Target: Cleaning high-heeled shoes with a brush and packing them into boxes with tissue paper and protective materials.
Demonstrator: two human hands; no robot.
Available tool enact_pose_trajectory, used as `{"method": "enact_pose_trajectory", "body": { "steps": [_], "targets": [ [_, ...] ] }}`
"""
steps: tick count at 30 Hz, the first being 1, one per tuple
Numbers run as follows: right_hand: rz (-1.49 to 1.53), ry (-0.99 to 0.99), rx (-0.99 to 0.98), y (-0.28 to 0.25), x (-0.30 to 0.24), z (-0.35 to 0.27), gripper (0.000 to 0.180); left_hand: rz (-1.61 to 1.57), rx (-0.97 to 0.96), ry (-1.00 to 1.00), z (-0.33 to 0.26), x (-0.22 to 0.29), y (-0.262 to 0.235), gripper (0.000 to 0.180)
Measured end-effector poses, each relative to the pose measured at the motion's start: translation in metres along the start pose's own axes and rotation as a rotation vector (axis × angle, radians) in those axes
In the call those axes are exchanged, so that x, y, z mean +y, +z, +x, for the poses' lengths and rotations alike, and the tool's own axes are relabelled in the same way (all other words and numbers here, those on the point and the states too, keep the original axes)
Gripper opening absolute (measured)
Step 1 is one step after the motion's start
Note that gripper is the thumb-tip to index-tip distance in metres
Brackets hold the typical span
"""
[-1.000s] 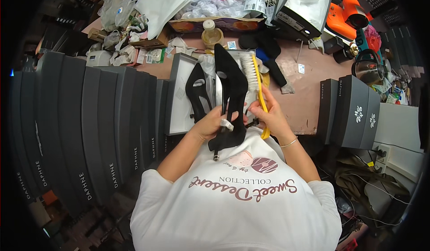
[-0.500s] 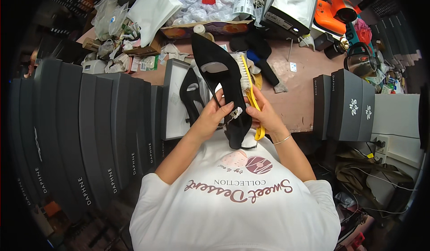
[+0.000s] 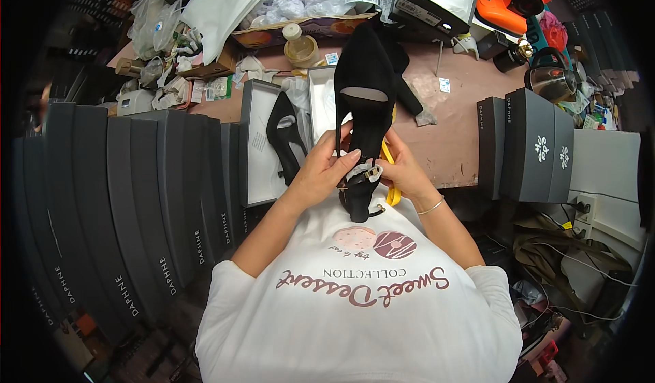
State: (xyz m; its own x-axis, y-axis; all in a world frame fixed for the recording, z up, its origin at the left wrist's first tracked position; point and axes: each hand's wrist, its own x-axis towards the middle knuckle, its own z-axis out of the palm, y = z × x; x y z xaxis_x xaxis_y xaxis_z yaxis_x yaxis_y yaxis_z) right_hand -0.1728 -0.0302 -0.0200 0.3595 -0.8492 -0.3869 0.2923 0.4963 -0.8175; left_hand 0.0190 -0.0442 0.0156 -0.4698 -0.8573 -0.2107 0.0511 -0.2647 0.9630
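Observation:
A black pointed high-heeled shoe (image 3: 365, 76) is held up in front of my chest, toe pointing away. My left hand (image 3: 324, 169) closes round its left side, thumb on top near the ankle strap. On the other side my right hand (image 3: 407, 173) pinches the strap by its buckle (image 3: 372, 173). That hand also keeps hold of a brush, whose yellow handle (image 3: 394, 193) shows beside the shoe; its bristles are hidden behind the shoe. The matching black shoe (image 3: 284, 129) lies left of my hands in an open grey shoebox (image 3: 257, 168).
Grey shoeboxes (image 3: 126, 212) stand in a long row at left, and more boxes (image 3: 529, 144) at right. Behind are a bottle of liquid (image 3: 300, 47), a carton (image 3: 273, 36) of white wrapping, an open dark box (image 3: 437, 11), an orange device (image 3: 501, 7) and a kettle (image 3: 551, 82).
The shoe has swung toward the right and now covers the brush's bristles. My hands stay closed on the same things. A bottle and a white-lined box behind the shoe have come into sight.

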Motion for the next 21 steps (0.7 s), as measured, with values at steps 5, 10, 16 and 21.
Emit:
{"method": "enact_pose_trajectory", "body": {
  "steps": [5, 10, 16, 21],
  "targets": [
    [-0.001, 0.073, 0.107, -0.003, 0.001, 0.009, 0.078, 0.174, 0.226, 0.079, -0.004, -0.020, -0.043, 0.052],
    [-0.245, 0.120, 0.160, -0.032, 0.042, 0.044, 0.075, 0.238, 0.732, -0.251, -0.019, -0.103, -0.121, 0.069],
    [-0.246, 0.020, 0.281, -0.032, 0.047, 0.042, 0.068, 0.814, 0.926, -0.046, -0.008, -0.154, -0.102, 0.074],
    [-0.341, -0.133, 0.273, -0.053, 0.029, 0.015, 0.055, 0.784, 1.033, 0.018, -0.007, -0.167, -0.107, 0.079]
  ]
}}
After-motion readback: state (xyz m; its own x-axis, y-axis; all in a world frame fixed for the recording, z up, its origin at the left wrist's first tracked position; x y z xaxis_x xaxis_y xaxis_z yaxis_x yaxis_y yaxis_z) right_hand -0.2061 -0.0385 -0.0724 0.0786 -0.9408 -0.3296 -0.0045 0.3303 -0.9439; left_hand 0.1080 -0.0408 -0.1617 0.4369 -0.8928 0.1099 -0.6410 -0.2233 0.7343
